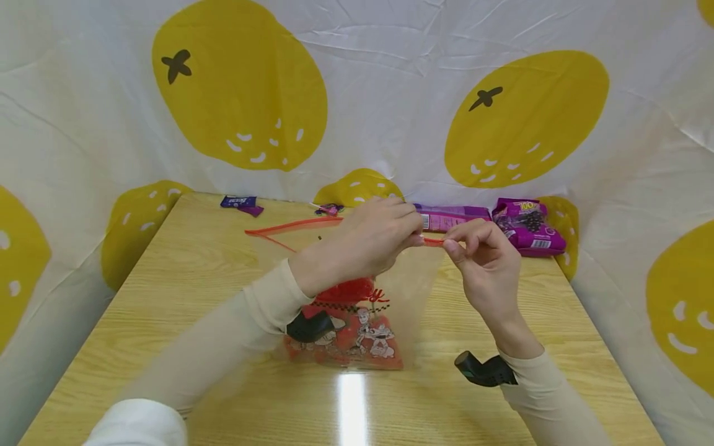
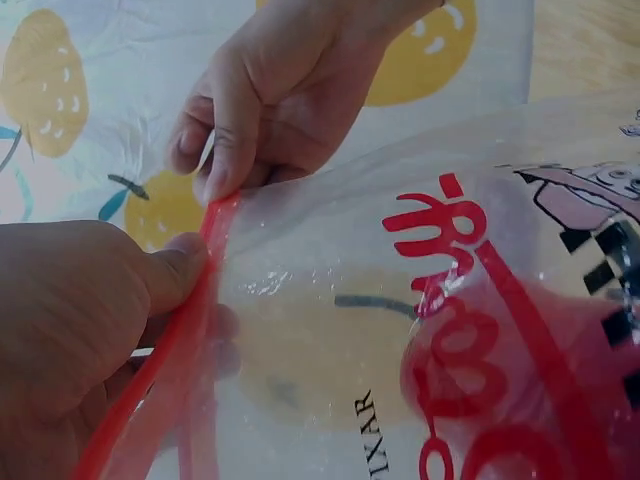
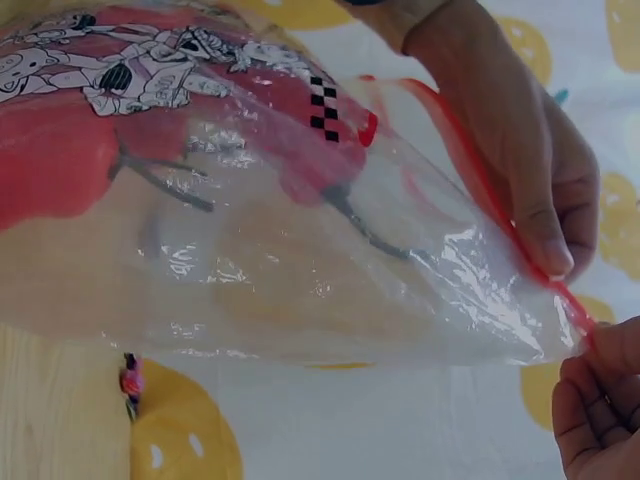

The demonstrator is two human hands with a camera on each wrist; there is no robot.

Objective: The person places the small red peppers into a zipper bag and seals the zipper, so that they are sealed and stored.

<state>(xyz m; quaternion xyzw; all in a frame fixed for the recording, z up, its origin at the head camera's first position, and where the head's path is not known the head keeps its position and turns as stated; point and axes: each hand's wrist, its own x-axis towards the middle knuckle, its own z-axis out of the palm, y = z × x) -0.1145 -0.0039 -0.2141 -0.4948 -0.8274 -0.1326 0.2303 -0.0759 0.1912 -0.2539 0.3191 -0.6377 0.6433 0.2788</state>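
A clear zip bag (image 1: 415,297) with a red zip strip (image 2: 165,370), red lettering and cartoon figures is held up over the table, its top edge raised. Inside lie red rounded things with dark stems (image 3: 60,165). My left hand (image 1: 370,238) pinches the zip strip between thumb and fingers, close to the right end. At that right corner, my right hand (image 1: 488,266) grips the strip's end between thumb and forefinger. Left of my left hand, the two sides of the bag's mouth stand apart.
Along the back of the wooden table (image 1: 184,279) lie a small dark blue and purple wrapper (image 1: 240,203), a small pink wrapped piece (image 1: 329,210), a long purple packet (image 1: 454,217) and a fuller purple pack (image 1: 530,229). A fruit-print cloth (image 1: 385,93) hangs behind.
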